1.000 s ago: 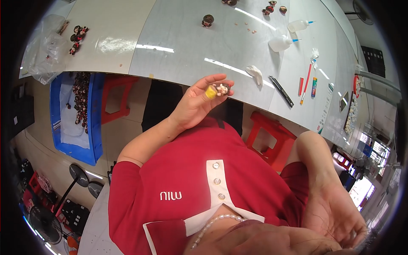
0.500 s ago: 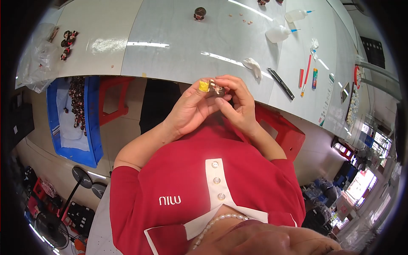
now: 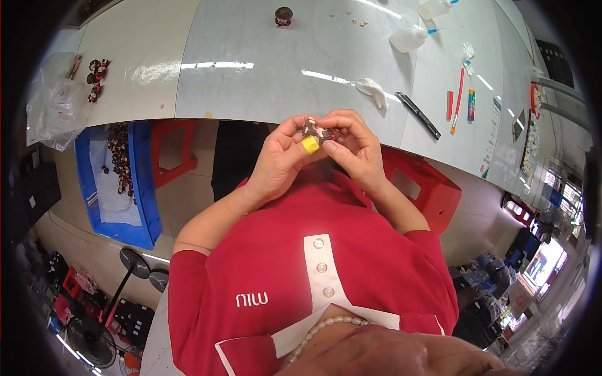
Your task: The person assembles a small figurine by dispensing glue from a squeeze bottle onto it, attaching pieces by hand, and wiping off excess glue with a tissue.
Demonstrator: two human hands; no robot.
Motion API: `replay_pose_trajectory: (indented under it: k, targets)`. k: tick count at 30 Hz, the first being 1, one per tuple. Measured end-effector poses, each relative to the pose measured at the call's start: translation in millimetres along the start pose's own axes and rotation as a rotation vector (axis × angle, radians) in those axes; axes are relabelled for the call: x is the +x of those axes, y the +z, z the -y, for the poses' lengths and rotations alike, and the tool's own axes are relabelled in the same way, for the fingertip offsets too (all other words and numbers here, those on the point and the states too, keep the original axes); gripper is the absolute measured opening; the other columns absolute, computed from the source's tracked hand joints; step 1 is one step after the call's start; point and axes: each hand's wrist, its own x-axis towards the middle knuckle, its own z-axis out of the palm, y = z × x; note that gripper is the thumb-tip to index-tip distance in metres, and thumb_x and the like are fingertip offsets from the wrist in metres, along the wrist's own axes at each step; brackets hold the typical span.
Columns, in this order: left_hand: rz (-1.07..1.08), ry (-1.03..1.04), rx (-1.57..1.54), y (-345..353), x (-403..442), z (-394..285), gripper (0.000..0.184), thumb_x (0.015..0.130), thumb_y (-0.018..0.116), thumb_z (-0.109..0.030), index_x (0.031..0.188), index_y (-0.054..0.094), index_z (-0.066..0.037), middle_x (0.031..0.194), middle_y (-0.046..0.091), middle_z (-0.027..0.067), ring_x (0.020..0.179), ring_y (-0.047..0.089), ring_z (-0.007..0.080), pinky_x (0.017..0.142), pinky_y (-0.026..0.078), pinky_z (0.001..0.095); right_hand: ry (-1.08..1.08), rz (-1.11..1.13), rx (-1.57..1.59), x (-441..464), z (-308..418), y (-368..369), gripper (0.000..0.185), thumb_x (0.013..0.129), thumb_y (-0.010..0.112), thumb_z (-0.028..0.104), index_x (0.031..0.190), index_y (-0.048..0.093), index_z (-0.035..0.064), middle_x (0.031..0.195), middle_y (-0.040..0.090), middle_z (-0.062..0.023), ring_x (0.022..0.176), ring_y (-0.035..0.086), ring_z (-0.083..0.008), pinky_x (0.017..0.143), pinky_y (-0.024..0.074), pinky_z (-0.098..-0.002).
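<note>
A small dark-brown figurine (image 3: 327,133) with cream and red parts is held between my two hands, just in front of the table edge. My left hand (image 3: 282,155), with yellow tape (image 3: 310,145) wrapped round its thumb, grips one end with thumb and fingers. On the other side, my right hand (image 3: 358,147) pinches it with the thumb below and fingers curled over the top. The fingers hide much of the figurine. Another brown figurine (image 3: 283,17) stands farther back on the table.
On the table (image 3: 244,91) lie a crumpled white tissue (image 3: 373,92), a black pen (image 3: 418,115), a brush (image 3: 458,100) and a squeeze bottle (image 3: 409,39). Several figurines (image 3: 95,80) sit beside a plastic bag (image 3: 58,103). A blue crate (image 3: 149,188) and red stools (image 3: 433,191) stand below.
My left thumb with the yellow tape has moved down across the figurine, which has been turned in my fingers. Both hands keep hold. The whole view has shifted slightly.
</note>
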Motion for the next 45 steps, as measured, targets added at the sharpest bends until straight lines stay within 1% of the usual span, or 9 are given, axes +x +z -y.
replay_pose_trajectory:
  k: [6, 9, 13, 19, 22, 28, 34, 40, 45]
  targets:
    - [0.061, 0.153, 0.181, 0, -1, 3, 0.043, 0.091, 0.051, -0.002, 0.13, 0.033, -0.003, 0.115, 0.055, 0.0129, 0.11, 0.055, 0.0171, 0.096, 0.046, 0.0343, 0.13, 0.022, 0.166, -2, 6, 1, 0.029, 0.084, 0.052, -0.004, 0.113, 0.052, -0.0028, 0.112, 0.05, -0.0094, 0.103, 0.054, -0.0172, 0.088, 0.0459, -0.0318]
    - [0.069, 0.19, 0.241, 0, -2, 6, 0.043, 0.091, 0.05, 0.001, 0.131, 0.033, -0.003, 0.116, 0.055, 0.0135, 0.11, 0.055, 0.0163, 0.096, 0.046, 0.0325, 0.094, 0.03, 0.122, -4, 2, 0, 0.029, 0.085, 0.052, -0.004, 0.114, 0.05, -0.0031, 0.11, 0.052, -0.0091, 0.102, 0.054, -0.0162, 0.087, 0.0461, -0.0313]
    - [0.047, 0.218, 0.312, -2, -3, 8, 0.046, 0.088, 0.048, 0.005, 0.131, 0.033, -0.002, 0.117, 0.054, 0.0137, 0.109, 0.054, 0.0143, 0.093, 0.046, 0.0289, 0.163, -0.011, 0.143, -5, 4, 4, 0.029, 0.084, 0.053, -0.004, 0.113, 0.05, -0.0032, 0.107, 0.054, -0.0092, 0.1, 0.054, -0.0147, 0.087, 0.0457, -0.0304]
    - [-0.023, 0.218, 0.365, -1, -6, 9, 0.048, 0.085, 0.047, 0.01, 0.13, 0.035, 0.001, 0.114, 0.054, 0.0128, 0.108, 0.055, 0.0178, 0.094, 0.047, 0.0316, 0.135, -0.037, 0.165, -7, 2, 7, 0.026, 0.084, 0.052, -0.004, 0.11, 0.05, -0.0024, 0.106, 0.055, -0.0085, 0.096, 0.053, -0.0132, 0.085, 0.0453, -0.0292]
    - [-0.025, 0.262, 0.394, 0, -6, 11, 0.049, 0.083, 0.046, 0.011, 0.129, 0.037, -0.002, 0.117, 0.055, 0.013, 0.1, 0.058, 0.0108, 0.077, 0.046, 0.0178, 0.115, -0.041, 0.171, -7, 1, 8, 0.026, 0.084, 0.052, -0.005, 0.109, 0.05, -0.0023, 0.105, 0.054, -0.0079, 0.096, 0.052, -0.0129, 0.085, 0.0451, -0.029]
    - [-0.062, 0.278, 0.444, -1, -6, 14, 0.049, 0.082, 0.048, 0.011, 0.129, 0.038, -0.001, 0.113, 0.058, 0.012, 0.099, 0.059, 0.0107, 0.077, 0.047, 0.0187, 0.087, -0.031, 0.173, -8, -4, 8, 0.026, 0.084, 0.051, -0.005, 0.11, 0.05, -0.002, 0.106, 0.053, -0.0077, 0.098, 0.051, -0.0132, 0.086, 0.0446, -0.029]
    - [-0.044, 0.338, 0.462, 0, -2, 13, 0.049, 0.084, 0.049, 0.011, 0.13, 0.038, -0.002, 0.116, 0.056, 0.0133, 0.106, 0.057, 0.0135, 0.086, 0.047, 0.0236, 0.07, -0.044, 0.205, -6, -6, 7, 0.029, 0.086, 0.052, -0.004, 0.114, 0.05, -0.0016, 0.111, 0.052, -0.008, 0.103, 0.051, -0.0137, 0.088, 0.0439, -0.0288]
    - [-0.027, 0.217, 0.251, 1, 4, 10, 0.051, 0.089, 0.051, 0.0, 0.136, 0.033, -0.003, 0.117, 0.056, 0.0153, 0.11, 0.055, 0.0199, 0.094, 0.046, 0.0318, 0.114, -0.078, 0.234, -6, -4, 6, 0.03, 0.087, 0.052, -0.003, 0.117, 0.049, -0.0013, 0.112, 0.053, -0.0073, 0.103, 0.051, -0.0131, 0.088, 0.0438, -0.028]
    - [-0.03, 0.159, 0.146, 1, 5, 9, 0.052, 0.09, 0.051, -0.003, 0.138, 0.031, -0.005, 0.12, 0.055, 0.0156, 0.108, 0.057, 0.0207, 0.092, 0.048, 0.032, 0.104, -0.081, 0.208, -6, -5, 7, 0.031, 0.087, 0.054, -0.001, 0.118, 0.049, -0.0017, 0.11, 0.055, -0.0067, 0.102, 0.052, -0.0137, 0.089, 0.0436, -0.028]
